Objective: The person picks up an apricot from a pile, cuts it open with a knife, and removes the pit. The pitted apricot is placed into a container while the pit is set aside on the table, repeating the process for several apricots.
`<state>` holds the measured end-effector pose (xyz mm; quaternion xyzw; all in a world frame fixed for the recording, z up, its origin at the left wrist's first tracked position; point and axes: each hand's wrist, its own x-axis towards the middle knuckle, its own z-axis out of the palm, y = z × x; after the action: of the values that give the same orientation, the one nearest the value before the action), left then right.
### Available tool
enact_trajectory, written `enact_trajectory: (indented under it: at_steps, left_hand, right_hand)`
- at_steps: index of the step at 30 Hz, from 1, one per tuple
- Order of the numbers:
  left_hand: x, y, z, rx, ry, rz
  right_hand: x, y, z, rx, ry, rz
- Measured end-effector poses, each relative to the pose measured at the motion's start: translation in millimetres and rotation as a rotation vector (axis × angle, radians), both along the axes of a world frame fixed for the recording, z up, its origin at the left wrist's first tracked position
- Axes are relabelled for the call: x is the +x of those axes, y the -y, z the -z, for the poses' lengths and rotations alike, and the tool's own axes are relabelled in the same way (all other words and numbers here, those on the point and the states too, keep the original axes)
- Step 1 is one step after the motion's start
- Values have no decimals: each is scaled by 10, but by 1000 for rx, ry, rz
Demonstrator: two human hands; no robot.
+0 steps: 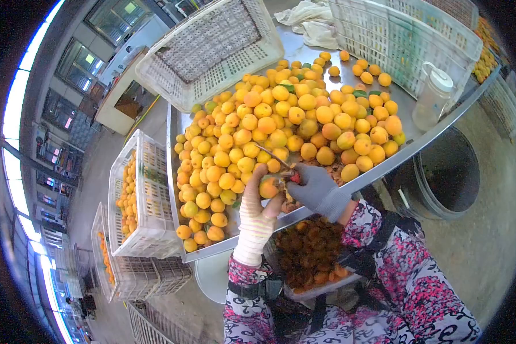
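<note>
My left hand [255, 217], in a pale striped glove, grips an apricot [268, 187] near the table's front edge. In the grey-gloved right hand [320, 189] is a small knife [274, 155] with a red handle. Its thin blade points up and left, just above the held fruit. Beyond both hands spreads a large heap of whole apricots [235, 137] on the metal table [229, 243]. Below the table edge, close to my body, a tub holds many dark orange pieces [312, 252], which look like cut fruit.
A white plastic crate [212, 54] leans at the table's far left, and another crate [384, 46] stands far right. A lidded plastic jug [433, 97] is by the right edge. On the floor are a large bucket [447, 172] and, at left, stacked crates of apricots [149, 200].
</note>
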<state>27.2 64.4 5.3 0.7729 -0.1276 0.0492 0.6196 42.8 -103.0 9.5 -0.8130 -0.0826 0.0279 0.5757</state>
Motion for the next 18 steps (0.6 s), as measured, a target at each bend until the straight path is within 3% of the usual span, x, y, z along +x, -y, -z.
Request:
enact_trajectory:
  at_steps: [1,3,5,7,11,13,14,17,18]
  left_hand:
    - [-20,38,-77,0,4,-1]
    - [-78,93,-305,-385,-195,31]
    - [-30,-22,-230,-414,-203,58]
    - [-21,-69,-204,-505,-295,41]
    - [-35,-100,-187,-544,-236,-11]
    - [43,-244,-102,-302,-158,175]
    - [18,-222,-140,-303,-159,176]
    - [-35,-152,-217,-453,-372,102]
    - [4,-176,-125,-319,-246,139]
  right_hand:
    - [9,16,-3,-256,109,82]
    - [-7,66,-118,-236,118,93]
    - [-51,96,-233,-220,123,98]
    - [-90,115,-300,-246,63,-110]
    - [-202,50,-275,-161,80,-220]
    - [-226,22,-235,-195,56,-213]
    - [-234,7,-203,-229,33,-206]
    - [-259,-38,-109,-163,23,-145]
    - [-275,-48,-115,-164,23,-143]
